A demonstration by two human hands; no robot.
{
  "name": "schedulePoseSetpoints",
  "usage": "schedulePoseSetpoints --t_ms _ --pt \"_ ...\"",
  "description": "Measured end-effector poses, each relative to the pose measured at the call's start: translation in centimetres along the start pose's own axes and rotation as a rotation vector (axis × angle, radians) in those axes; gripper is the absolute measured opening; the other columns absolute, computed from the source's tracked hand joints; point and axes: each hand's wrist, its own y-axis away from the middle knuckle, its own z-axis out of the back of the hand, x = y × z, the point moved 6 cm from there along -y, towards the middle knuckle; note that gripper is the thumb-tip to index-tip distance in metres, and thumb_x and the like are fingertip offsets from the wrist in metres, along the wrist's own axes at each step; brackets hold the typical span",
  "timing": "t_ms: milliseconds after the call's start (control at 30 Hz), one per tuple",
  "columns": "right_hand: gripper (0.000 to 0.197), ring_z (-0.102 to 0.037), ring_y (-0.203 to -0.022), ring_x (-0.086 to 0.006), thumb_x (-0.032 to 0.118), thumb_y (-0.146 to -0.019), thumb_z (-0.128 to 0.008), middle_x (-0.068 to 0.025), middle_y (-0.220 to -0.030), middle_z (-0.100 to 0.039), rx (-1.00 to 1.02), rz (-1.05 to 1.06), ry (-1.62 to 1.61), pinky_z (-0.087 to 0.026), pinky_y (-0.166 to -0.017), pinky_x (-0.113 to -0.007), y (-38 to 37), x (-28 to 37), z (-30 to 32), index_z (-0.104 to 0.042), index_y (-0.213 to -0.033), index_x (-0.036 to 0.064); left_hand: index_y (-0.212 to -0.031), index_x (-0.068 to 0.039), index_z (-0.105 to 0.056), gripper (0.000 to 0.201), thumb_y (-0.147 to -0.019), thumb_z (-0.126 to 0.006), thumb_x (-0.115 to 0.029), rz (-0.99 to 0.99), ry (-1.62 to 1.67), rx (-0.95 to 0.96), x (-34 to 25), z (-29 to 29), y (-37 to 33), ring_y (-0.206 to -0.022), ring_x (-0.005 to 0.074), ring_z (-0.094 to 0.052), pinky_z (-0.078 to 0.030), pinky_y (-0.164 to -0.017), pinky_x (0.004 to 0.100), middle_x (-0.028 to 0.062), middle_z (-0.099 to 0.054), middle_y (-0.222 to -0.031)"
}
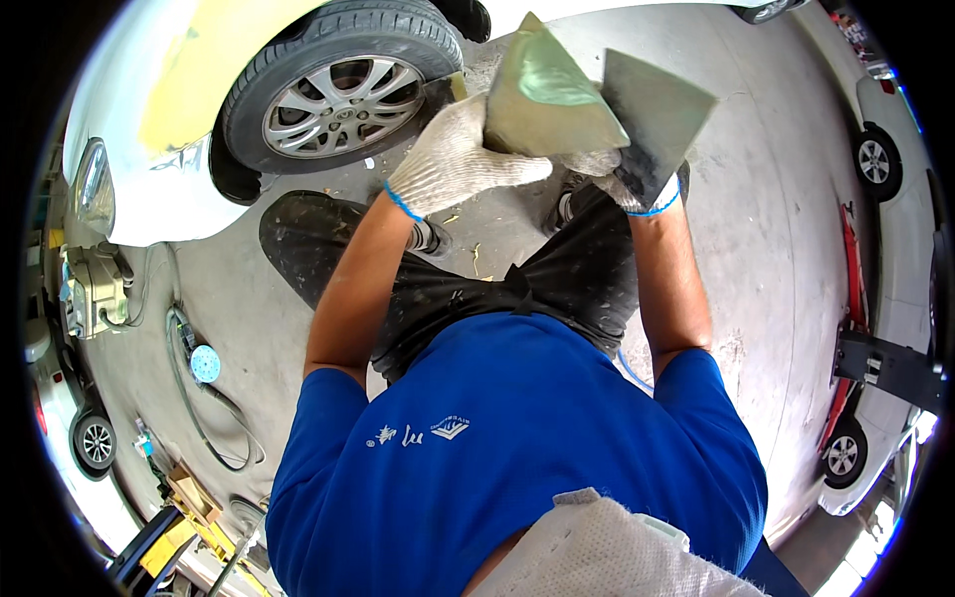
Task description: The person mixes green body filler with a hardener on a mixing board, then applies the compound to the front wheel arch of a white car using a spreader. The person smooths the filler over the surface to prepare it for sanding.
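Observation:
Both my hands wear white knit gloves with blue cuffs. My left hand (461,159) is closed on a flat plate (552,124) smeared with pale green putty. Its thumb stretches along the plate's lower edge, while the other fingers are hidden behind. My right hand (597,163) grips a second flat plate (665,104), grey with a dark lower part, which covers much of that hand. In this view the two plates overlap slightly. Left of them stands a white car (129,209) with a yellowish patch (189,75) on its body above the front wheel (343,104).
On the floor at left lie a round blue sanding pad (205,364) and a grey hose (224,456). A boxy machine (95,289) stands beyond. Another white car (890,269) and a dark lift arm (885,368) are at right. My knees are bent close beneath my hands.

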Motion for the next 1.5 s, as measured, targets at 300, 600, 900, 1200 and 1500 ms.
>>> schedulePoseSetpoints --t_ms 300,600,900,1200,1500 --pt "0.033 -0.068 -0.083 -0.0131 0.023 -0.101 -0.058 -0.0071 -0.099 -0.071 -0.146 0.005 0.53 -0.056 -0.072 -0.027 -4.1 0.1 4.9 -0.066 -0.12 -0.0025 -0.113 0.002 -0.064 0.061 -0.07 -0.088 -0.035 -0.05 -0.001 -0.039 -0.3 0.2 0.6 -0.09 0.0242 -0.071 -0.055 -0.082 0.0369 0.0157 -0.073 -0.099" --pt "0.036 -0.066 -0.098 -0.0146 0.026 -0.103 -0.054 -0.0058 -0.117 -0.066 0.182 0.044 0.078 -0.055 -0.085 -0.028 -4.6 -3.2 3.8 -0.056 -0.132 0.0038 -0.11 0.002 -0.066 0.059 -0.071 -0.088 -0.037 -0.002 0.038 0.021 0.0 -1.7 0.2 -0.087 0.0243 -0.07 -0.055 -0.079 0.0371 0.0156 -0.073 -0.095" --pt "0.04 -0.063 -0.106 -0.0199 0.024 -0.098 -0.061 -0.0077 -0.123 -0.062 0.287 0.407 0.698 -0.053 -0.092 -0.033 -4.9 -2.1 5.7 -0.054 -0.132 0.0033 -0.108 0.0 -0.067 0.053 -0.075 -0.085 -0.038 0.057 0.289 0.019 -2.6 -1.8 0.6 -0.078 0.0159 -0.068 -0.055 -0.071 0.0321 0.0079 -0.072 -0.087" --pt "0.027 -0.061 -0.082 -0.0136 0.032 -0.095 -0.068 -0.0025 -0.095 -0.062 0.148 0.385 0.468 -0.051 -0.072 -0.029 -4.5 -1.5 6.3 -0.063 -0.105 0.0074 -0.114 -0.001 -0.063 0.051 -0.078 -0.083 -0.031 -0.027 0.299 0.078 -2.5 -3.8 0.4 -0.082 0.0183 -0.066 -0.054 -0.076 0.032 0.0097 -0.07 -0.093" --pt "0.019 -0.052 -0.058 -0.0026 0.023 -0.102 -0.057 0.0034 -0.076 -0.059 -0.144 0.552 0.652 -0.043 -0.048 -0.018 -1.3 4.4 2.6 -0.063 -0.103 0.0049 -0.112 0.002 -0.065 0.054 -0.077 -0.084 -0.034 0.115 0.158 -0.111 0.9 0.4 2.2 -0.085 0.0156 -0.067 -0.054 -0.079 0.0314 0.0115 -0.072 -0.095"
